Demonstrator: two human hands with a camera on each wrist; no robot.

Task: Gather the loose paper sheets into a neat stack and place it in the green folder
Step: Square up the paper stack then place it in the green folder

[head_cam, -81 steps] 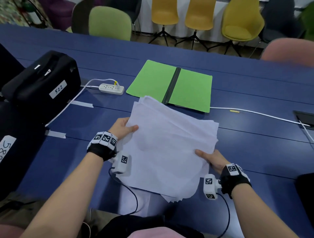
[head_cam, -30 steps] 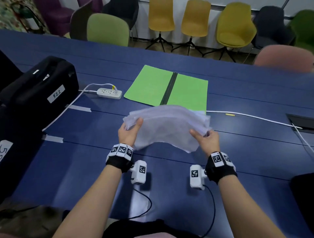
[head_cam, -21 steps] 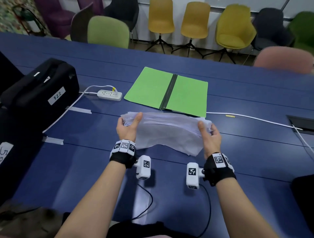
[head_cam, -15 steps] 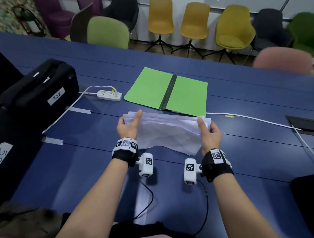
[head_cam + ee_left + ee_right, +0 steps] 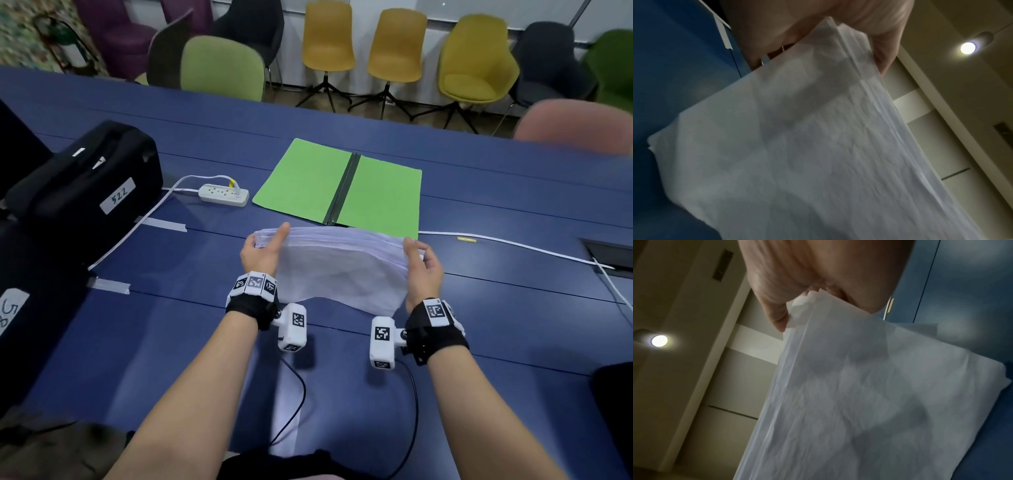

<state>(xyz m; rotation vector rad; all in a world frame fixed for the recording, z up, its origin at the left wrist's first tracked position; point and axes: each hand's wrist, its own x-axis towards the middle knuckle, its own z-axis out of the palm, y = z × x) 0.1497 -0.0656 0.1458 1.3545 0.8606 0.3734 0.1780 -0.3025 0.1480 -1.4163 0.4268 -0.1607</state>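
A bundle of white paper sheets (image 5: pixel 339 267) stands on edge over the blue table (image 5: pixel 496 342), its top edges roughly level and its lower edge uneven. My left hand (image 5: pixel 263 248) grips the left end of the sheets (image 5: pixel 818 146), thumb up along the near face. My right hand (image 5: pixel 423 270) grips the right end of the sheets (image 5: pixel 859 402). The green folder (image 5: pixel 339 186) lies open and flat just beyond the sheets, a dark spine down its middle.
A black case (image 5: pixel 85 195) labelled 522 sits at the left. A white power strip (image 5: pixel 224 195) lies left of the folder. A white cable (image 5: pixel 513 245) runs right to a table socket (image 5: pixel 609 251). Chairs (image 5: pixel 397 44) line the far side.
The sheets went from lying spread flat under my hands to standing on edge between them. Over the last second the top edges have come closer to level.
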